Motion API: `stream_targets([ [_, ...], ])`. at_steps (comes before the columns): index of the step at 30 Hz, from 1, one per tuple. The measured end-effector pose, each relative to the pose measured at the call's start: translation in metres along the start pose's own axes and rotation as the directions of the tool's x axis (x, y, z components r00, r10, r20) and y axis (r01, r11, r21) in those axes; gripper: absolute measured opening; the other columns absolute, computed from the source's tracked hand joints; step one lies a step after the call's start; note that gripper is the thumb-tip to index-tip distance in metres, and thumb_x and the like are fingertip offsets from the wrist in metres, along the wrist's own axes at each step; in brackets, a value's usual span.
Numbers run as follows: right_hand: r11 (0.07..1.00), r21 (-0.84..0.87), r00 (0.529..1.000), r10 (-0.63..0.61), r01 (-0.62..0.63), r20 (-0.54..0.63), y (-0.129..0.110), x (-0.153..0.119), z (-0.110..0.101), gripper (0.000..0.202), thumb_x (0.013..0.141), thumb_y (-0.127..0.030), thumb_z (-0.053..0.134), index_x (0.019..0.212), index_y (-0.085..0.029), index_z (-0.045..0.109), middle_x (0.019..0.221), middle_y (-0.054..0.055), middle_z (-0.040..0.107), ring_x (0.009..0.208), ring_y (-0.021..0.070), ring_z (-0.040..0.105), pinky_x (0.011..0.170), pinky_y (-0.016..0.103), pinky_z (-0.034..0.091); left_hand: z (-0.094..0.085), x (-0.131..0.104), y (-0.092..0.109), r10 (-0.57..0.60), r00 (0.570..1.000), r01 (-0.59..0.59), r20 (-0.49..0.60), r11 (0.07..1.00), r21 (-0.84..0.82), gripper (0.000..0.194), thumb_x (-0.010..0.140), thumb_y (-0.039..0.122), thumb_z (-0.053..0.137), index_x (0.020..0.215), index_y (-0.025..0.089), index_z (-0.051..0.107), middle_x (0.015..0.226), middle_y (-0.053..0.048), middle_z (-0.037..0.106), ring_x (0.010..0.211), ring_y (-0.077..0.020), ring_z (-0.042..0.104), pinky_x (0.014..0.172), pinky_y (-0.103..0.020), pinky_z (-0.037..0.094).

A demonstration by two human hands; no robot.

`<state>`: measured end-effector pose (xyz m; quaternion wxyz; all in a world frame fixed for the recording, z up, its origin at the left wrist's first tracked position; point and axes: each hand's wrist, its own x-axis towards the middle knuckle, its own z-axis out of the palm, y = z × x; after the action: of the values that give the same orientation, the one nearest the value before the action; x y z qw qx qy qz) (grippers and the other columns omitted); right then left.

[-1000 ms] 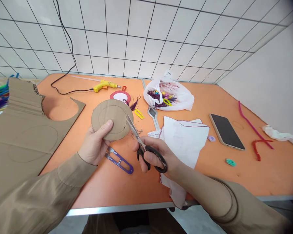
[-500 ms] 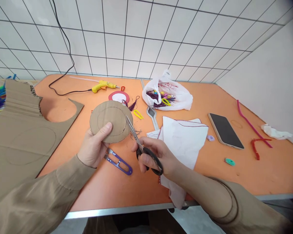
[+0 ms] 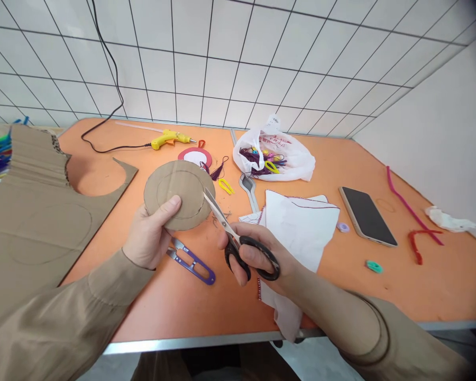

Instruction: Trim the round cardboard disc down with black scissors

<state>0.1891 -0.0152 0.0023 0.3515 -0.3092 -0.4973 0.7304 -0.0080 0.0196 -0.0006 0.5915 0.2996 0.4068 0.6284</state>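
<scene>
My left hand (image 3: 153, 227) grips a round cardboard disc (image 3: 178, 185) by its lower left part, thumb on top. A smaller circle is drawn inside the disc's edge. My right hand (image 3: 257, 254) has its fingers through the black handles of a pair of scissors (image 3: 224, 225). The blades are slightly apart at the disc's right side, tips over the drawn line; whether they bite into the board I cannot tell. Below the disc, purple thread snips (image 3: 192, 262) lie on the orange table (image 3: 162, 312).
A large cut cardboard sheet (image 3: 31, 227) covers the left side. Behind are a yellow glue gun (image 3: 170, 138), a red-rimmed disc (image 3: 195, 156) and a white plastic bag (image 3: 293, 159). White cloth (image 3: 297, 227), a phone (image 3: 368, 216) and pipe cleaners (image 3: 414, 209) lie to the right.
The scissors' handles have spread wider and my right hand has shifted slightly right. The disc has moved a little left and up in view, still in my left hand.
</scene>
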Motion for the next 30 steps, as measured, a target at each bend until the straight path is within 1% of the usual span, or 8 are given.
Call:
stream_targets([
  [2,1.0,-0.013,1.0,-0.009,0.009,0.01,0.0006,0.0002,-0.0002,0.043,0.076,-0.056,0.071,0.089,-0.016,0.06,0.051,-0.002,0.059,0.044,0.0107,0.047,0.049,0.025,0.03,-0.0004,-0.0008,-0.0004,0.013,1.0,-0.013,0.009,1.0,0.017,0.025,0.065,0.025,0.081,0.089,0.018,0.075,0.1,-0.008,0.076,0.1,-0.0306,0.069,0.083,-0.04,0.059],
  [5,0.999,-0.02,1.0,-0.026,0.026,0.013,0.0016,0.0,-0.0008,0.043,0.077,-0.056,0.069,0.09,-0.016,0.06,0.052,-0.002,0.059,0.044,0.0103,0.047,0.049,0.025,0.03,-0.0009,-0.0013,-0.0014,0.041,0.999,-0.042,0.026,0.999,0.033,0.025,0.066,0.025,0.081,0.089,0.018,0.075,0.099,-0.008,0.076,0.1,-0.0302,0.069,0.083,-0.039,0.059],
  [12,0.999,-0.037,0.999,-0.021,0.022,0.024,0.0022,0.0007,-0.0023,0.046,0.077,-0.057,0.069,0.091,-0.015,0.059,0.051,-0.002,0.059,0.044,0.0104,0.048,0.048,0.024,0.031,-0.0024,-0.0009,-0.001,0.026,0.999,-0.027,0.037,0.999,0.04,0.026,0.066,0.026,0.081,0.09,0.016,0.074,0.096,-0.009,0.076,0.099,-0.0306,0.069,0.083,-0.039,0.059],
  [16,0.999,-0.04,1.0,0.004,-0.004,0.014,0.002,0.0012,-0.0021,0.047,0.076,-0.057,0.07,0.092,-0.014,0.058,0.051,-0.002,0.059,0.044,0.0111,0.049,0.048,0.024,0.029,-0.0008,0.0003,0.0006,-0.003,1.0,0.003,-0.002,1.0,0.024,0.026,0.067,0.023,0.079,0.09,0.015,0.072,0.094,-0.01,0.075,0.102,-0.0324,0.067,0.087,-0.042,0.057],
  [20,0.998,-0.036,0.999,0.046,-0.046,-0.001,0.0013,0.0007,0.0007,0.048,0.074,-0.058,0.071,0.09,-0.014,0.058,0.051,-0.001,0.059,0.045,0.0115,0.048,0.049,0.025,0.029,0.0016,0.0027,0.001,-0.014,0.999,0.014,-0.042,1.0,-0.011,0.021,0.069,0.021,0.076,0.089,0.015,0.071,0.092,-0.01,0.075,0.105,-0.0315,0.066,0.089,-0.042,0.056],
  [26,0.998,0.012,0.997,0.069,-0.069,0.018,0.0004,0.0002,0.0026,0.047,0.074,-0.056,0.071,0.088,-0.014,0.058,0.05,-0.001,0.058,0.043,0.0106,0.046,0.049,0.024,0.03,0.0006,0.0042,-0.0014,-0.021,0.999,0.02,-0.024,0.999,-0.046,0.018,0.073,0.021,0.074,0.09,0.015,0.071,0.095,-0.01,0.076,0.1,-0.0295,0.069,0.086,-0.039,0.058],
  [30,0.995,0.055,0.996,0.081,-0.084,0.046,0.0016,0.0004,0.0022,0.046,0.075,-0.056,0.07,0.088,-0.014,0.058,0.049,-0.003,0.056,0.042,0.0097,0.044,0.046,0.023,0.026,-0.0008,0.0058,-0.0017,-0.04,0.999,0.037,-0.028,0.995,-0.09,0.018,0.074,0.019,0.073,0.092,0.017,0.071,0.098,-0.009,0.076,0.1,-0.0276,0.069,0.084,-0.037,0.059],
])
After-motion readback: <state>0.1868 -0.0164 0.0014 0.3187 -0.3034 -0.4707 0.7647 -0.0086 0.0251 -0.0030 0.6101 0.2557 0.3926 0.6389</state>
